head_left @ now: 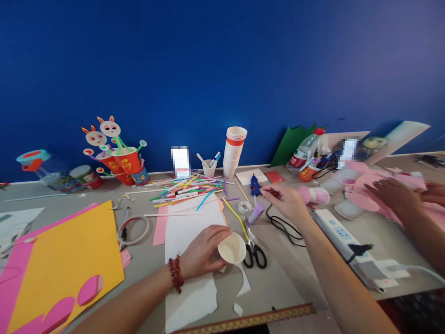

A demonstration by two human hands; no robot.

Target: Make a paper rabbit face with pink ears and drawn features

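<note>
My left hand [205, 250] is closed around a white paper cup [232, 248], its open mouth tilted toward me, above a torn white sheet [189, 232]. With thumb and fingertips pinched together, my right hand [285, 202] grips the edge of a small blue glue gun [255, 185]; the exact contact is hard to make out. Black-handled scissors [255, 255] lie just right of the cup. Between the hands are a purple glue bottle [256, 214], a roll of clear tape [244, 207] and a yellow pipe cleaner [236, 214].
Pipe cleaners [187, 190] lie heaped behind the paper, near a tall cup stack [233, 153]. Rabbit-faced red cups [127, 160] stand back left; yellow card [79, 250] lies left. At right are a power strip [342, 239] and another person's hand [396, 192] on pink pieces.
</note>
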